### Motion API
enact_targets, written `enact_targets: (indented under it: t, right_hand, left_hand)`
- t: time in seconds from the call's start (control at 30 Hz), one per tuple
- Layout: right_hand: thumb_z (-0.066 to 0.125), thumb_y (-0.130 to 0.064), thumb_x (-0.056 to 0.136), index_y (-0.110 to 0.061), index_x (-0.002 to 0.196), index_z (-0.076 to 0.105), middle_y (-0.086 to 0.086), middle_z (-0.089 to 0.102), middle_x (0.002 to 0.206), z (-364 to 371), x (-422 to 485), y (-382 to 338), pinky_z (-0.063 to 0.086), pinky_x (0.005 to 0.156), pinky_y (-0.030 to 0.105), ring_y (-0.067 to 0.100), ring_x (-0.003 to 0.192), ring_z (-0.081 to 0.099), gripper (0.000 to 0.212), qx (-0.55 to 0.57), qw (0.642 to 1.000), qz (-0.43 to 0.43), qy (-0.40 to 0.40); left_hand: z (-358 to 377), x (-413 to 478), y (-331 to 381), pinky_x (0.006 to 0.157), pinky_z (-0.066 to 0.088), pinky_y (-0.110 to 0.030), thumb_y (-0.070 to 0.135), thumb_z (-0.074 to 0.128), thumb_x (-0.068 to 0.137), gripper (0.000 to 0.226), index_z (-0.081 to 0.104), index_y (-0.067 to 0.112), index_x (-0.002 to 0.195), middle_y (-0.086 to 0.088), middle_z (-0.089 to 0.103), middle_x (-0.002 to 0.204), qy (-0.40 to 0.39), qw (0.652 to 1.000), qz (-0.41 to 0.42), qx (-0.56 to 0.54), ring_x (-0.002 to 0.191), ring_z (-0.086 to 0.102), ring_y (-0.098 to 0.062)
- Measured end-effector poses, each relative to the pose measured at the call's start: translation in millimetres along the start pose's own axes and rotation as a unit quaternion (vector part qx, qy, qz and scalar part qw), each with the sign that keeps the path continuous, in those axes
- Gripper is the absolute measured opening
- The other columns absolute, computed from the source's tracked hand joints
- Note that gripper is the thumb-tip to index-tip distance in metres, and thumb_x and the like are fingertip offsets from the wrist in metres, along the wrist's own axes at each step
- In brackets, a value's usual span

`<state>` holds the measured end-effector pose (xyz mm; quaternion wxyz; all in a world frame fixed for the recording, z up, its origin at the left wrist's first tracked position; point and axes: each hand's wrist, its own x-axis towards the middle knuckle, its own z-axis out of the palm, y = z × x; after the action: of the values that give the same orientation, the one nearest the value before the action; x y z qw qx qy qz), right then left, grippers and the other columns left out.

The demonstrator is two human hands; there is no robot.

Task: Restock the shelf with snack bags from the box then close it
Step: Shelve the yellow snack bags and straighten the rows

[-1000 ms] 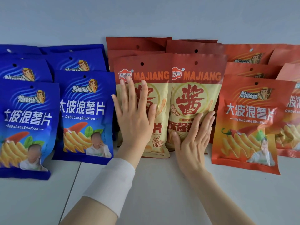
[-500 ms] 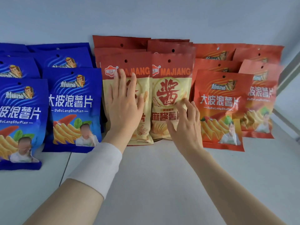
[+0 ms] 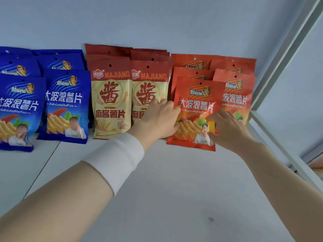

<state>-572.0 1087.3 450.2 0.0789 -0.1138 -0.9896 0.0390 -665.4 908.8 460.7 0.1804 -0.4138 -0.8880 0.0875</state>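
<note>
Snack bags stand in rows on the white shelf (image 3: 157,180): blue bags (image 3: 66,105) on the left, red-and-cream MAJIANG bags (image 3: 111,102) in the middle, orange bags at the right. My left hand (image 3: 159,117), a white cuff on its wrist, curls its fingers around the left edge of the front orange bag (image 3: 195,109) and covers the lower part of the right MAJIANG bag (image 3: 150,88). My right hand (image 3: 227,128) lies with spread fingers on the same orange bag's right edge. The box is out of view.
More orange bags (image 3: 234,95) stand behind and to the right of the front one. A white frame post (image 3: 286,55) and rail bound the shelf on the right. The pale back wall (image 3: 157,23) rises behind the rows.
Both hands have left the two MAJIANG bags and shifted right to the front orange bag. My view has turned right as well, so the shelf's right frame now shows.
</note>
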Motion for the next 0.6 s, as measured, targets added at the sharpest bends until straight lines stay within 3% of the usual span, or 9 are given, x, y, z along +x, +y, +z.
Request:
enact_targets:
  t: [0.13, 0.23, 0.3, 0.47, 0.6]
  right_hand:
    - [0.062, -0.027, 0.083, -0.027, 0.116, 0.057, 0.000, 0.048, 0.128, 2, -16, 30, 0.028, 0.104, 0.056, 0.023, 0.125, 0.040, 0.033, -0.007, 0.999, -0.039, -0.011]
    - [0.057, -0.028, 0.088, -0.022, 0.123, 0.052, 0.003, 0.042, 0.134, 5, -25, 48, 0.031, 0.105, 0.049, 0.027, 0.128, 0.032, 0.036, -0.029, 0.998, -0.047, -0.038]
    - [0.059, -0.029, 0.087, -0.020, 0.126, 0.051, 0.005, 0.043, 0.134, 7, -28, 57, 0.038, 0.098, 0.040, 0.029, 0.127, 0.035, 0.040, -0.014, 0.997, -0.036, -0.061]
    - [0.061, -0.037, 0.085, -0.017, 0.125, 0.051, 0.007, 0.043, 0.127, 20, -22, 73, 0.047, 0.091, 0.039, 0.029, 0.128, 0.037, 0.046, 0.013, 0.997, 0.019, -0.076]
    - [0.058, -0.040, 0.087, -0.017, 0.135, 0.039, 0.014, 0.025, 0.144, 36, -15, 78, 0.039, 0.101, 0.041, 0.033, 0.133, 0.031, 0.056, 0.051, 0.996, 0.060, -0.031]
  left_hand:
    - [-2, 0, 43, 0.093, 0.038, -0.039, 0.042, 0.048, 0.092, 0.042, 0.048, 0.015, 0.124, -0.007, 0.054, 0.123, -0.080, 0.996, -0.034, -0.014, 0.115, 0.050, -0.026]
    - [1, 0, 70, 0.092, 0.039, -0.038, 0.042, 0.049, 0.091, 0.043, 0.049, 0.015, 0.124, -0.006, 0.055, 0.124, -0.111, 0.992, -0.061, -0.028, 0.115, 0.051, -0.026]
    - [4, 1, 81, 0.091, 0.040, -0.038, 0.042, 0.050, 0.091, 0.041, 0.050, 0.015, 0.122, -0.005, 0.056, 0.122, -0.117, 0.990, -0.072, -0.035, 0.113, 0.052, -0.025]
    - [13, 7, 93, 0.091, 0.042, -0.038, 0.048, 0.050, 0.089, 0.045, 0.050, 0.017, 0.123, -0.005, 0.053, 0.126, -0.097, 0.986, -0.096, -0.092, 0.116, 0.050, -0.025]
    - [34, 19, 101, 0.102, 0.037, -0.041, 0.059, 0.051, 0.085, 0.073, 0.028, 0.019, 0.142, -0.011, 0.031, 0.146, -0.043, 0.973, -0.148, -0.171, 0.133, 0.034, -0.028]
